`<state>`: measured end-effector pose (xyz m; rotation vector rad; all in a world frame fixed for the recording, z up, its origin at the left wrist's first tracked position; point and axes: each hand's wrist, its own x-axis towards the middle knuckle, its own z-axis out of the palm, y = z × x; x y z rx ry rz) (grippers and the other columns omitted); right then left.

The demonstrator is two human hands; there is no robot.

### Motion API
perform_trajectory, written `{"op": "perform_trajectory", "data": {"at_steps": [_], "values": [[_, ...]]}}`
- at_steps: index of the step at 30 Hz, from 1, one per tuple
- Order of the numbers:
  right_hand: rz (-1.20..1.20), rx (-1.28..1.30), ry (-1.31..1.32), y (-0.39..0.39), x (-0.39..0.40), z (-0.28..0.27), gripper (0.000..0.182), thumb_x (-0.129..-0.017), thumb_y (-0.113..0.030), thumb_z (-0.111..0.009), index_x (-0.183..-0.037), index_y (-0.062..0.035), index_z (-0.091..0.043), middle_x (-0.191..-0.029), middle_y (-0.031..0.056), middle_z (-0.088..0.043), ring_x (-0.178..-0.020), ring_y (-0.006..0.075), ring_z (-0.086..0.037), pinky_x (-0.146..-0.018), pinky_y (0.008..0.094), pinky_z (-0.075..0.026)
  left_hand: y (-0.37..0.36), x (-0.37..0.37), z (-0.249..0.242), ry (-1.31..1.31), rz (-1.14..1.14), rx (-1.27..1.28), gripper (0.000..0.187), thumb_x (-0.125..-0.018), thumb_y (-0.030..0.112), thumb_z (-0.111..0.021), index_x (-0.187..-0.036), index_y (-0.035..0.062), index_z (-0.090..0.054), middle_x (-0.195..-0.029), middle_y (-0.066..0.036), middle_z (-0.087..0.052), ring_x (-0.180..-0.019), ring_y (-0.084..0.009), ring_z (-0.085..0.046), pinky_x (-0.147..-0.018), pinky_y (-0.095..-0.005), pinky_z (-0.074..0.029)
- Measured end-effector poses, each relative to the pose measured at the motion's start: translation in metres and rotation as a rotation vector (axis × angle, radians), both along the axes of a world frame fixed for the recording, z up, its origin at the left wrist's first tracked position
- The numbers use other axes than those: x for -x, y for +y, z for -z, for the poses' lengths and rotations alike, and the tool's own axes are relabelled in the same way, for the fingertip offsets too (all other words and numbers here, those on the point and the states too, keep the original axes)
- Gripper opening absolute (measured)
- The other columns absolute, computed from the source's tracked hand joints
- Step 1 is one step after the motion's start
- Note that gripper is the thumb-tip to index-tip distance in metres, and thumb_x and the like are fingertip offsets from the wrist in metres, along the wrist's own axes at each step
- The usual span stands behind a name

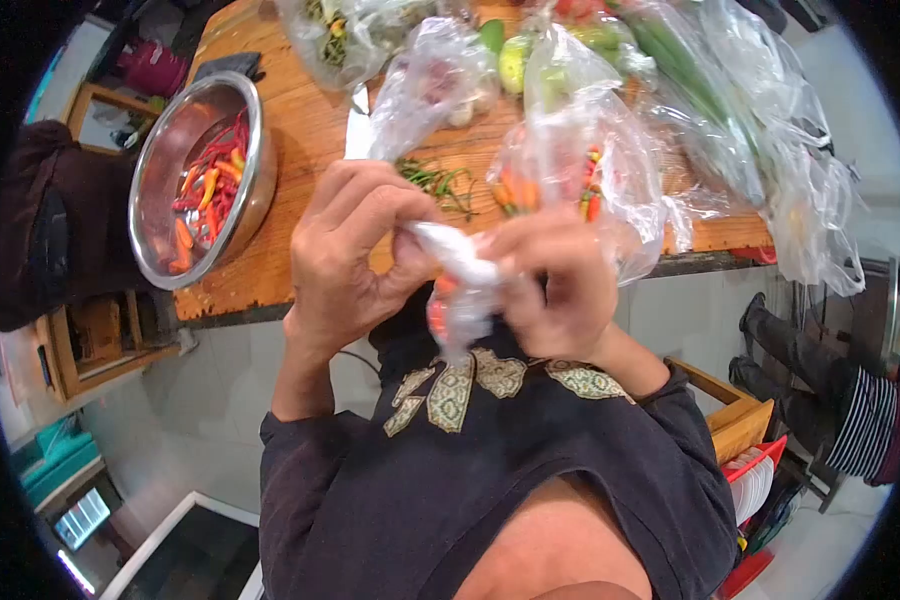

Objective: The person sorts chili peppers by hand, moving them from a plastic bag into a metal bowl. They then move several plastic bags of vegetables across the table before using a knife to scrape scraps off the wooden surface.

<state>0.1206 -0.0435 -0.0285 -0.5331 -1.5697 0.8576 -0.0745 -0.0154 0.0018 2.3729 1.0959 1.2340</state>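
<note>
Between my hands, a small clear plastic bag (460, 330) hangs with something red and orange in its lower part. Its twisted neck is pinched in the closed fingers of my left hand (345, 260). My right hand (565, 285), blurred by motion, has its fingers closed on the other side of the neck. Just beyond my left knuckles a pale blade (357, 125) shows, its lower end hidden by the hand. Loose green chillies (440, 185) lie on the wooden table (230, 285) behind the hands.
A steel bowl (140, 200) of red and orange chillies stands at the table's left. Plastic bags of vegetables cover the back and right, one bag (630, 200) holding orange and red chillies. Long green stalks (680, 60) lie far right. Another person's legs (800, 360) show at right.
</note>
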Motion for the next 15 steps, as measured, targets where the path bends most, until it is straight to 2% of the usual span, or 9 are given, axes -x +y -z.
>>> {"op": "perform_trajectory", "data": {"at_steps": [1,2,5,6,7,9,12,14,15], "values": [[0.058,-0.196,-0.253,0.001,-0.008,0.0,0.015,-0.084,0.001,-0.062,-0.099,0.0004,-0.06,-0.094,0.0147,-0.064,-0.078,0.0231,-0.065,-0.067,0.0322,-0.053,0.001,0.001,0.0,-0.096,0.048,0.118,0.012,-0.067,0.002,-0.058,-0.079,0.0007,-0.06,-0.082,-0.011,-0.059,-0.08,-0.024,-0.057,-0.073,-0.0337,-0.046],[0.234,-0.117,-0.136,-0.005,0.003,0.002,0.018,-0.079,0.003,-0.064,-0.096,-0.0005,-0.065,-0.092,0.0136,-0.064,-0.075,0.027,-0.065,-0.064,0.0333,-0.053,0.001,0.007,0.001,-0.189,0.104,0.239,0.011,-0.067,0.005,-0.056,-0.077,0.0,-0.057,-0.08,-0.011,-0.057,-0.078,-0.0233,-0.055,-0.07,-0.0325,-0.044],[0.109,-0.252,-0.418,0.004,-0.019,-0.01,0.022,-0.076,0.002,-0.066,-0.097,0.0004,-0.068,-0.092,0.0174,-0.067,-0.082,0.0298,-0.068,-0.079,0.037,-0.056,-0.001,0.01,0.004,-0.522,0.19,0.497,0.019,-0.066,0.018,-0.051,-0.072,0.0,-0.049,-0.073,-0.008,-0.046,-0.071,-0.018,-0.045,-0.066,-0.0285,-0.036],[0.075,-0.221,-0.407,0.002,-0.02,-0.016,0.023,-0.071,-0.001,-0.068,-0.094,0.0004,-0.072,-0.094,0.0153,-0.066,-0.083,0.0295,-0.068,-0.077,0.0361,-0.056,-0.003,0.007,-0.002,-0.515,0.148,0.511,0.018,-0.067,0.018,-0.052,-0.072,0.0006,-0.05,-0.076,-0.008,-0.047,-0.073,-0.0178,-0.046,-0.067,-0.0285,-0.037],[0.039,-0.204,-0.369,0.001,-0.021,-0.021,0.025,-0.076,-0.003,-0.065,-0.101,0.0,-0.07,-0.098,0.0151,-0.066,-0.082,0.0291,-0.067,-0.075,0.0359,-0.055,-0.005,0.004,-0.011,-0.509,0.102,0.524,0.017,-0.067,0.018,-0.052,-0.072,0.0011,-0.051,-0.08,-0.008,-0.048,-0.075,-0.0176,-0.046,-0.068,-0.0285,-0.038],[0.009,-0.092,-0.364,-0.001,-0.018,-0.032,0.023,-0.078,0.0,-0.066,-0.101,-0.0001,-0.068,-0.1,0.0149,-0.064,-0.082,0.029,-0.066,-0.071,0.0364,-0.054,-0.011,-0.006,-0.024,-0.471,0.178,0.524,0.014,-0.066,0.014,-0.054,-0.073,0.0024,-0.052,-0.092,-0.011,-0.049,-0.085,-0.0195,-0.048,-0.074,-0.0283,-0.04],[0.004,-0.094,-0.427,0.003,-0.025,-0.037,0.018,-0.079,0.003,-0.067,-0.097,0.0002,-0.066,-0.102,0.0124,-0.063,-0.081,0.0241,-0.066,-0.07,0.0348,-0.054,-0.008,-0.013,-0.029,-0.433,0.302,0.445,0.009,-0.067,0.009,-0.058,-0.074,0.0046,-0.054,-0.109,-0.014,-0.047,-0.1,-0.0237,-0.049,-0.083,-0.0293,-0.042],[-0.085,0.084,-0.397,0.005,-0.036,-0.051,0.02,-0.077,0.004,-0.07,-0.096,-0.0005,-0.066,-0.102,0.0098,-0.063,-0.078,0.0184,-0.064,-0.067,0.0316,-0.052,0.003,-0.007,-0.028,-0.445,0.409,0.419,0.008,-0.068,0.003,-0.061,-0.074,0.0066,-0.057,-0.121,-0.017,-0.043,-0.115,-0.0296,-0.047,-0.091,-0.0323,-0.042],[-0.135,0.175,-0.379,0.006,-0.043,-0.059,0.021,-0.077,0.005,-0.071,-0.096,-0.0009,-0.065,-0.102,0.0086,-0.063,-0.077,0.0156,-0.063,-0.065,0.03,-0.051,0.016,0.004,-0.02,-0.424,0.431,0.357,0.006,-0.073,0.001,-0.06,-0.072,0.0064,-0.057,-0.119,-0.017,-0.045,-0.109,-0.0271,-0.05,-0.088,-0.0332,-0.044]]}}
